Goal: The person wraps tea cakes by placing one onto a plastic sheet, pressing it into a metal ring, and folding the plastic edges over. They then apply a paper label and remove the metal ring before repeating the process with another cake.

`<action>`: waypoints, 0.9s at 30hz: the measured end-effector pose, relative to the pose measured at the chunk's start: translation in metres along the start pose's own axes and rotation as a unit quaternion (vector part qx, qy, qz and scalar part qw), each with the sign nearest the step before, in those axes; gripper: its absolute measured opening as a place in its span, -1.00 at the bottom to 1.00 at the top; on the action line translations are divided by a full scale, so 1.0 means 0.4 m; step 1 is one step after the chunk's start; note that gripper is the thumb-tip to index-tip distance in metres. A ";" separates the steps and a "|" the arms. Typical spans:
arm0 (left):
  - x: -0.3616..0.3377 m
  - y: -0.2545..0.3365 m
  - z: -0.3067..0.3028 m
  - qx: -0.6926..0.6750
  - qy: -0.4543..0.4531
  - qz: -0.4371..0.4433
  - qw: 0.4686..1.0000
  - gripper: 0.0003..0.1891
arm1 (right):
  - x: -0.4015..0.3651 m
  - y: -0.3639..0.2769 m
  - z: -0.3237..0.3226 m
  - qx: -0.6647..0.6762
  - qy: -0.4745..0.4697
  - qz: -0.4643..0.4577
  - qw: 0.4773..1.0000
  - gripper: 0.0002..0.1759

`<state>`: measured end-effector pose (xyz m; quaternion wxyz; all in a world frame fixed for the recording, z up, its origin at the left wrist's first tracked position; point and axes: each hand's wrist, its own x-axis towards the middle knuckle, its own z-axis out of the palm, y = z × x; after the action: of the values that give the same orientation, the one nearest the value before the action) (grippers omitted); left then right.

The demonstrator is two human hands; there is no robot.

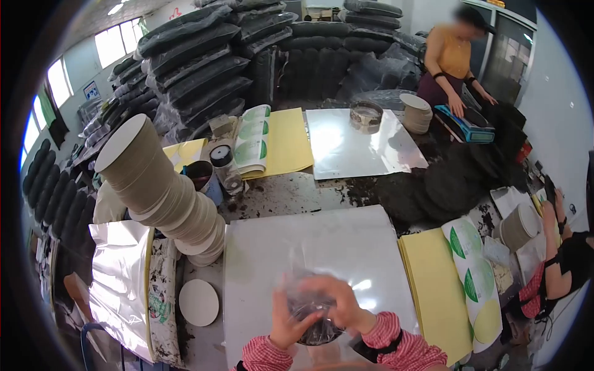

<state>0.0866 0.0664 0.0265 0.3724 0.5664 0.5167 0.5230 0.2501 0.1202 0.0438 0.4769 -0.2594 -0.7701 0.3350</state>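
Observation:
Near the front of the light work board point(309, 241), a dark round thing under clear plastic film point(317, 331) lies between my hands. My left hand point(286, 318) is on its left side, thumb reaching over the film. On the right, my right hand point(337, 303) curls over the film, its fingers blurred by motion. Both hands seem to pinch the film, though the fingertips are hard to make out. A single pale disc point(199, 302) lies left of the board, below a tall leaning stack of pale discs point(167, 198).
Yellow sheets point(436, 290) and green-printed sheets point(473, 272) lie at right. Behind are a jar point(226, 170), a blue cup point(207, 179), a metal ring point(366, 116) on a shiny sheet and dark discs point(445, 188). One person stands back right; another person's arms show at far right.

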 end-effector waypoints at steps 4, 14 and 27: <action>0.000 -0.010 -0.037 -0.012 -0.087 0.110 0.990 -0.54 | -0.136 0.099 -0.013 0.206 -0.041 0.159 0.965 -0.47; -0.002 0.022 0.003 0.238 -0.105 0.161 0.952 -0.32 | -0.100 -0.009 0.054 -0.263 -0.052 0.166 0.949 -0.81; -0.002 0.022 0.011 0.381 -0.259 0.164 0.872 -0.12 | -0.141 -0.009 -0.117 -0.217 0.073 0.168 0.959 -0.94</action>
<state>0.0926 0.0646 0.0342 0.1570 0.8559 0.4611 0.1738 0.3155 0.0898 0.0300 0.4010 -0.5062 -0.7324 0.2157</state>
